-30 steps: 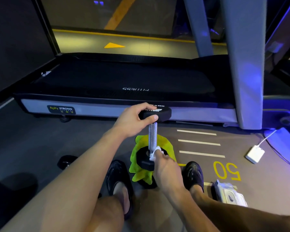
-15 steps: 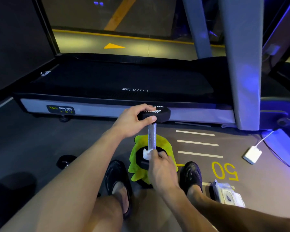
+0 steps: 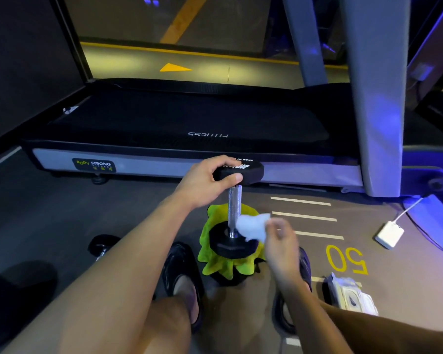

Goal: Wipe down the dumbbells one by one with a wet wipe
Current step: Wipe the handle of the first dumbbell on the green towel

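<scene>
**Wipe lifted off the dumbbell handle**

The dumbbell [image 3: 234, 210] stands upright on its lower head, which sits on a green microfibre cloth [image 3: 243, 267] on the floor between the person's two dark sandals. The left hand [image 3: 205, 181] grips the rim of the upper black head, thumb on the near edge. The right hand [image 3: 281, 241] pinches a crumpled white wet wipe [image 3: 252, 226] just right of the knurled steel handle; motion blur hides whether the wipe touches the metal.

Behind the dumbbell, close by, runs the long edge of a treadmill [image 3: 179, 129], and its grey upright [image 3: 376, 98] closes off the far right. Bare floor lies open to the left and to the right over the yellow "50" marking [image 3: 347, 260]. A second dumbbell [image 3: 102, 245] lies at the left, a wet wipe packet [image 3: 353, 297] near the right foot, and a white adapter [image 3: 389, 233] on its cable farther right.

Half a second ago the right hand was wrapped round the base of the handle with the wipe pressed against it; now it is off to the right.
</scene>
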`<state>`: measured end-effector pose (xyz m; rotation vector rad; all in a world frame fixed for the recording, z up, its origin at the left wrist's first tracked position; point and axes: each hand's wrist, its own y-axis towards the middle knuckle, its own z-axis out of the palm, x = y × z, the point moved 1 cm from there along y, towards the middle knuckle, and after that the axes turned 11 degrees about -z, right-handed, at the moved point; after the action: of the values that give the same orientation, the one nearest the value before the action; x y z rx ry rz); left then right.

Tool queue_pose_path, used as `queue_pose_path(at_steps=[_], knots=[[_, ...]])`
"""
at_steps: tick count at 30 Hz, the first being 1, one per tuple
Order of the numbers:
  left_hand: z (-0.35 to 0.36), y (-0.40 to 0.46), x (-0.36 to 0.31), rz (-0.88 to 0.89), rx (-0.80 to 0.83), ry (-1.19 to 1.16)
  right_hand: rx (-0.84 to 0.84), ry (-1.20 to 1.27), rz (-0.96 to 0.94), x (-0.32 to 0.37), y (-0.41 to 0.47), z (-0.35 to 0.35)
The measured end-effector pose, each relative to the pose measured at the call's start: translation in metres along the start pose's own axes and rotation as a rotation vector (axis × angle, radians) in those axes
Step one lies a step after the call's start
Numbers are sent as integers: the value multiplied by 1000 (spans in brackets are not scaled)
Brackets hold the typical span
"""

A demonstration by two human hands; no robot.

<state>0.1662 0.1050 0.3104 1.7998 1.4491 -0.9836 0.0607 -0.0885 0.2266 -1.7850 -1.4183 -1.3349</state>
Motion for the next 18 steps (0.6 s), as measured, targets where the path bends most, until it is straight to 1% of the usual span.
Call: queue_pose_path(at_steps=[1,2,3,6,8,13,14,18], knots=[[0,0,-1,-5,0,6,-76,0,-3,3,5,-5],[0,0,-1,-9,-6,15,-98,-19,-40,6,9,-7],[0,1,-1,-11,-13,20,-69,-31,-61,10,11,-4],[1,5,1,-18,-34,21,168,-115,-88,15,3,23],[3,6,1,-14,-44,29,268,-185,-94,12,-6,42],[2,4,-3,-12,-41,51,263,-275,-41,12,5,52],[1,4,-4,-13,-42,54,271,-290,-60,13,4,50],[0,0,-8,-12,-16,60,275,-454,-250,19,-17,39]])
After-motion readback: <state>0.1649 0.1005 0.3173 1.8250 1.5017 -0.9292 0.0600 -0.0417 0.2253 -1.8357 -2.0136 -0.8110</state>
